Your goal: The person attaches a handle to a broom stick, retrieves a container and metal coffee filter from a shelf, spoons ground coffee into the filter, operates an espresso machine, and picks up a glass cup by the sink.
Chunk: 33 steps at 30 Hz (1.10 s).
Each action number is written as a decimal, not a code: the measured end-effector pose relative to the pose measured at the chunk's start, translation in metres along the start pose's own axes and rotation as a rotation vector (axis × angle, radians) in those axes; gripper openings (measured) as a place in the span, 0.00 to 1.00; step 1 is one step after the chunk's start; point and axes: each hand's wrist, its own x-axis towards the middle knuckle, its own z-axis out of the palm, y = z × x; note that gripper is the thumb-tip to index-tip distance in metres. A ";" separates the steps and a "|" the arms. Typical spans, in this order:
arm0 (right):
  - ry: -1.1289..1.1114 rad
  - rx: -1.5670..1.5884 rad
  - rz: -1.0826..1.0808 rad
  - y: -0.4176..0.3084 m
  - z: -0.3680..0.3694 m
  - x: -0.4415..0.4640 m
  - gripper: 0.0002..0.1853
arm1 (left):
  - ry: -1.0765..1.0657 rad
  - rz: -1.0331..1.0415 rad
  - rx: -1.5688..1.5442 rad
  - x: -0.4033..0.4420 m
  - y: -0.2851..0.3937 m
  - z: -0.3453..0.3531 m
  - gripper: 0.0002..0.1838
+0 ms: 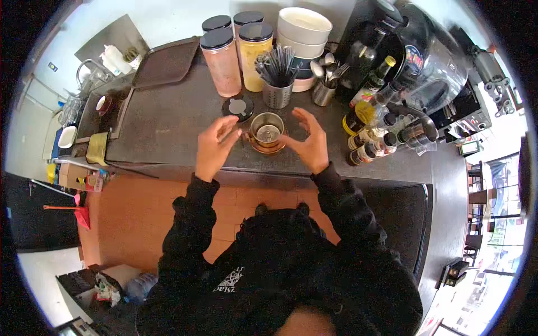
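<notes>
A small round metal cup (268, 121), open at the top, stands on the counter, with a copper-coloured base (268, 149) below its rim. My left hand (215, 147) is at its left side, fingers curved and apart, with nothing in them. On the other side, my right hand (310, 144) is held with thumb and fingers spread. Its thumb tip is at the cup's right edge; I cannot tell if it touches. Just behind my left fingers lies a round black lid (237, 108) with a grey centre piece.
Behind the cup stand a perforated holder (277, 96) of black utensils, a cup of spoons (324, 92), lidded jars (221, 67) and stacked white bowls (303, 28). Several bottles (367, 151) are at the right. A brown tray (165, 61) and a sink (101, 115) are at the left.
</notes>
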 end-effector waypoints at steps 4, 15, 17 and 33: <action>0.106 0.085 0.018 -0.020 -0.027 0.012 0.28 | -0.002 0.148 -0.035 0.024 0.038 0.008 0.13; 0.461 0.192 -0.088 -0.088 -0.153 0.030 0.11 | -0.380 0.544 -0.258 0.092 0.163 0.086 0.12; 0.530 0.193 -0.199 -0.097 -0.178 0.027 0.09 | -0.436 0.598 -0.216 0.098 0.186 0.104 0.11; 0.725 -0.037 -0.426 -0.129 -0.391 0.062 0.07 | -0.520 0.941 -0.505 0.174 0.359 0.258 0.14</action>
